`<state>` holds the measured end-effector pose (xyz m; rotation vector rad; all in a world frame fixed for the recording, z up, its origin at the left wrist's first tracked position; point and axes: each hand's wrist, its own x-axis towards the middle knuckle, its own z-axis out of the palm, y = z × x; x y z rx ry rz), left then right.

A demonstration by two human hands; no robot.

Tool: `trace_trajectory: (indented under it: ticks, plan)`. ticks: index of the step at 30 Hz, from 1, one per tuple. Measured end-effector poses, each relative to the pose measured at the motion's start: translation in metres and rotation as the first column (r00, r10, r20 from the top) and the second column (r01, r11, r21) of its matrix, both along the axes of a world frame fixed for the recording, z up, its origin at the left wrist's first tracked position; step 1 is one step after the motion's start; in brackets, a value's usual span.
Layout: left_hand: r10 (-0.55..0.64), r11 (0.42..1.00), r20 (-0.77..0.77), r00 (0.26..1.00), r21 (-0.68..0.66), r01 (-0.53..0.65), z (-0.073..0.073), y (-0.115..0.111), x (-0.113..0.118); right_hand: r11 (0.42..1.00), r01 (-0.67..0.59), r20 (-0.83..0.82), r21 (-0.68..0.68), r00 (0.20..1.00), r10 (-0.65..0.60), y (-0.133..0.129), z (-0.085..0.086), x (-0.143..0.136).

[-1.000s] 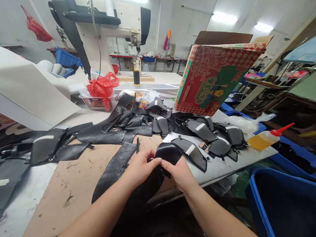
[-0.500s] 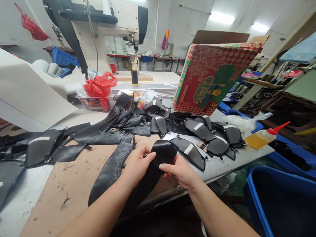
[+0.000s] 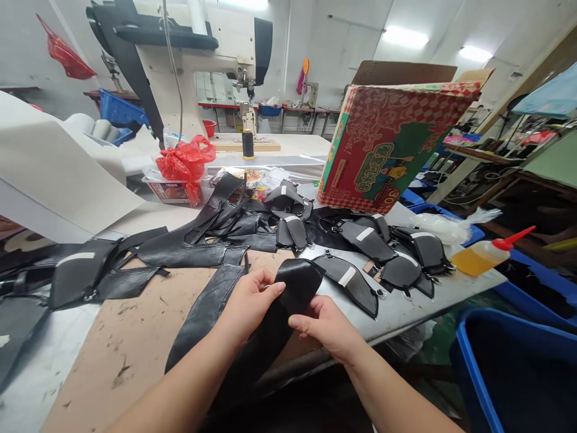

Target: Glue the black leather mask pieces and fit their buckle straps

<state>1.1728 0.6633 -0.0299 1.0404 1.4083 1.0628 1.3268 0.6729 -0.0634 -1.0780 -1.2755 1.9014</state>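
A glossy black leather piece (image 3: 295,282) curves up near the table's front edge, its lower part hanging toward me. My left hand (image 3: 255,300) pinches its left edge between thumb and fingers. At its lower right edge my right hand (image 3: 324,325) is closed on the piece, thumb in front and fingers partly hidden behind it. Another black leather strip (image 3: 202,307) lies beyond my left forearm. Just right of the held piece rests a black padded part (image 3: 347,276) with a white strip and a metal ring.
More padded black parts (image 3: 401,267) and leather pieces (image 3: 180,246) cover the table. A yellow glue bottle (image 3: 480,257) lies at the right edge. Behind stand a red carton (image 3: 392,144), a thread spool (image 3: 247,144) and a sewing machine (image 3: 220,54). A blue bin (image 3: 478,367) is at lower right.
The view has shifted slightly. My right hand has slid a little down and left along the leather's edge, and my left hand keeps its pinch.
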Motion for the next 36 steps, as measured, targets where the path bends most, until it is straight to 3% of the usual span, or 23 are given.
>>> trace_trajectory:
  ticks: [2, 8, 12, 16, 19, 21, 22, 24, 25, 26, 27, 28, 29, 31, 33, 34, 36]
  plan:
    - [0.002, 1.0, -0.013, 1.0, 0.016, -0.002, 0.002, -0.001, 0.0, 1.0, -0.018, -0.019, 0.011, 1.0, 0.018, -0.004, -0.002, -0.001]
    - [-0.028, 0.999, 0.002, 1.0, 0.031, 0.028, 0.012, -0.007, 0.003, 0.993, 0.108, -0.272, 0.039, 0.958, -0.094, -0.019, -0.003, -0.009]
    - [-0.068, 0.996, -0.146, 0.987, 0.051, 0.076, 0.018, -0.015, 0.003, 0.983, 0.161, -0.277, 0.093, 0.952, -0.13, -0.025, 0.0, -0.014]
    - [-0.103, 0.994, -0.061, 0.993, -0.03, 0.101, 0.019, -0.024, 0.004, 0.981, 0.183, -0.259, 0.063, 0.953, -0.161, -0.043, -0.008, -0.024]
    - [-0.209, 0.974, -0.057, 0.976, -0.096, 0.203, 0.026, -0.035, -0.005, 1.0, 0.0, -0.147, -0.024, 0.989, -0.004, -0.059, -0.019, -0.013]
    - [-0.308, 0.948, -0.108, 0.945, -0.124, 0.295, 0.035, -0.046, -0.019, 0.967, -0.254, -0.11, -0.028, 0.962, 0.25, -0.061, -0.018, 0.01]
    - [-0.368, 0.926, -0.136, 0.92, -0.141, 0.349, 0.04, -0.052, -0.028, 0.911, -0.412, -0.086, 0.001, 0.908, 0.41, -0.058, -0.013, 0.026]
    - [-0.512, 0.855, -0.198, 0.836, -0.208, 0.475, 0.049, -0.063, -0.047, 0.734, -0.679, 0.107, 0.028, 0.732, 0.673, -0.044, 0.004, 0.056]
    - [-0.59, 0.804, -0.213, 0.779, -0.248, 0.541, 0.053, -0.068, -0.055, 0.729, -0.684, 0.184, 0.013, 0.718, 0.671, -0.034, 0.014, 0.066]
    - [-0.654, 0.752, -0.217, 0.725, -0.291, 0.591, 0.056, -0.071, -0.062, 0.776, -0.627, 0.236, 0.062, 0.765, 0.599, -0.024, 0.025, 0.071]
    - [-0.707, 0.7, -0.206, 0.676, -0.334, 0.631, 0.059, -0.073, -0.067, 0.807, -0.553, 0.301, 0.207, 0.821, 0.485, -0.013, 0.034, 0.07]
    - [-0.744, 0.66, -0.197, 0.639, -0.371, 0.653, 0.061, -0.074, -0.069, 0.752, -0.54, 0.379, 0.378, 0.831, 0.406, -0.004, 0.04, 0.064]
    - [-0.763, 0.637, -0.202, 0.614, -0.399, 0.66, 0.062, -0.074, -0.07, 0.637, -0.573, 0.462, 0.516, 0.812, 0.357, 0.003, 0.043, 0.052]
    - [-0.784, 0.617, -0.251, 0.568, -0.42, 0.666, 0.065, -0.074, -0.066, 0.307, -0.748, 0.661, 0.589, 0.664, 0.35, 0.012, 0.041, 0.019]
    - [-0.804, 0.593, -0.327, 0.496, -0.378, 0.711, 0.068, -0.076, -0.057, 0.054, -0.808, 0.779, 0.587, 0.581, 0.237, 0.013, 0.032, -0.015]
    - [-0.805, 0.584, -0.373, 0.461, -0.363, 0.726, 0.069, -0.077, -0.051, -0.034, -0.805, 0.797, 0.593, 0.579, 0.171, 0.012, 0.027, -0.028]
    - [-0.783, 0.604, -0.465, 0.413, -0.41, 0.683, 0.07, -0.082, -0.039, -0.132, -0.778, 0.789, 0.614, 0.613, 0.054, 0.009, 0.02, -0.047]
